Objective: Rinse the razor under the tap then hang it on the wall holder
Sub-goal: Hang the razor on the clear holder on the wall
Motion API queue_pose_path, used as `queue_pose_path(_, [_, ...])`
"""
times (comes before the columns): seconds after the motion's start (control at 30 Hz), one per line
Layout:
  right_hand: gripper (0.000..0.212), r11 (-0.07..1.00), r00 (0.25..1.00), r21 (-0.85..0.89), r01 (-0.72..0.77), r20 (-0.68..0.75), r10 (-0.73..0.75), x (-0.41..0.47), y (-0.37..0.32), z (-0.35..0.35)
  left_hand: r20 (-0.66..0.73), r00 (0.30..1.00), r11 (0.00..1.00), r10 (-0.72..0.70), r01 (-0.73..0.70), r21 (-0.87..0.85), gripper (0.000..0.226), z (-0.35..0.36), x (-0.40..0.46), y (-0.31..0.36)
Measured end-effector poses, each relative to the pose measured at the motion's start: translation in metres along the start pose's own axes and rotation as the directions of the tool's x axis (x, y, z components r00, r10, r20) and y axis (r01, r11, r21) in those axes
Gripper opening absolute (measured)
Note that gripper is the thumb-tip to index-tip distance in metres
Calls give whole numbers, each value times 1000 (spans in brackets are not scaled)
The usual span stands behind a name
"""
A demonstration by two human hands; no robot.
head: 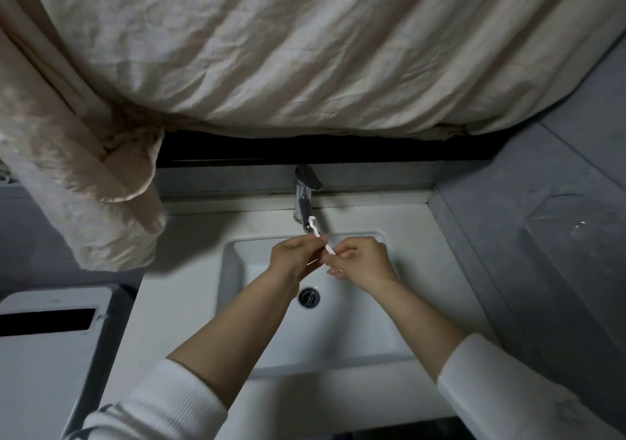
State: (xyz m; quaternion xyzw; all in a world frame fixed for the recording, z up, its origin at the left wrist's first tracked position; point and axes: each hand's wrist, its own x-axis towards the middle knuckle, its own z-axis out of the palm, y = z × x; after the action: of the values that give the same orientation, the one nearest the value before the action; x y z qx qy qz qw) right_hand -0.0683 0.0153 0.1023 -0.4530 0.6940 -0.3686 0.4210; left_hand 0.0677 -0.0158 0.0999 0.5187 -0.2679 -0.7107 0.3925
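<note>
Over the basin, directly below the spout of the tap [304, 195], a slim white razor [321, 238] is held between both hands. Its head sits just under the spout at the upper left, and its handle runs down and to the right. The left hand [294, 257] pinches the handle near the head end with fingertips pressed together; the right hand [359, 260] pinches the lower end of the handle in the same manner, remaining fingers curled. The hands are near each other with a short stretch of handle showing between them. Whether water is running cannot be determined. The sink [233, 290] is white and rectangular, with a round metal drain [308, 296] visible below the hands, and is set into a pale surface [189, 290]. Both forearms are bare, with white ribbed sleeves [162, 402] pushed back. A large creased beige cloth [271, 50] hangs across the upper part of the view, bunched at the left above the surface. A white appliance with a dark slot [50, 324] stands at the lower left, cut off by the frame. Grey wall panels [528, 236] enclose the right side, dimly lit and hard to read. No wall holder can be made out.
</note>
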Motion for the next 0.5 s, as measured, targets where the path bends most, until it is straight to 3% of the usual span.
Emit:
queue_pose_path(0.2, [6, 996, 1000, 86, -18, 6, 18, -12, 4, -14, 42, 999, 999, 2, -3, 42, 31, 9, -7, 1])
queue_pose_path(0.3, [14, 995, 999, 94, -29, -36, 33, -19, -2, -30, 78, 997, 996, 11, -18, 90, 28, 24, -10, 5])
queue_pose_path(0.5, [18, 976, 980, -193, 96, -156, -127, -37, -36, -87, 211, 978, 992, 3, -29, 122, 23, 68, -23, 28])
